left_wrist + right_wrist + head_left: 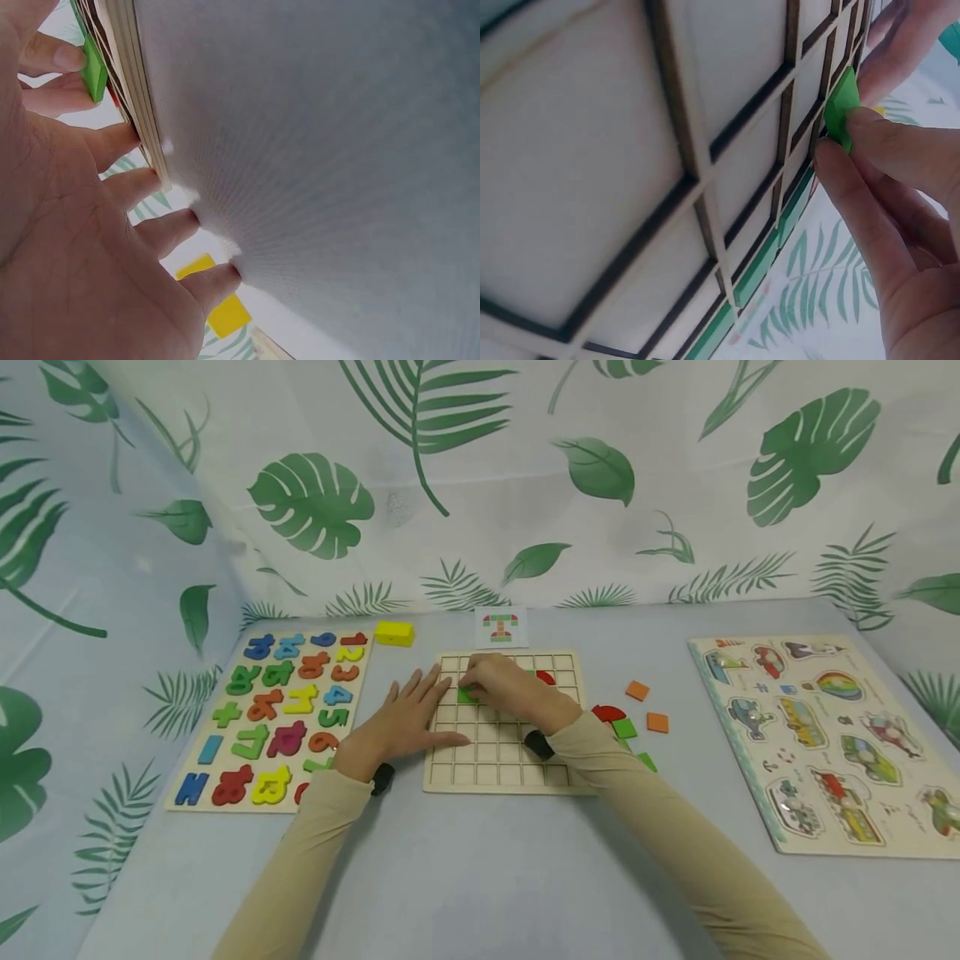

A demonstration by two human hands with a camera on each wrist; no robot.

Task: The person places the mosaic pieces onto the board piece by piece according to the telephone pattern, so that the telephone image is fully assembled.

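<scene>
My right hand (510, 687) pinches a green square tile (841, 105) between thumb and finger, tilted against the grid of a wooden board (495, 778). The spot is near the board's upper left. Several green tiles (756, 271) lie in the board's far row, and a red curved piece (545, 677) shows just past the right hand. My left hand (397, 720) lies spread with straight fingers at the board's left edge, its thumb reaching over the grid. In the left wrist view its fingertips (184, 223) touch the board's side and the cloth. The right hand hides part of the far rows.
Behind the board lies a pattern card (500, 627). Right of it are red pieces (608, 714), green tiles (624, 728) and orange tiles (657, 722). A number puzzle (217, 739) and yellow block (393, 633) lie left, a picture puzzle (813, 760) far right.
</scene>
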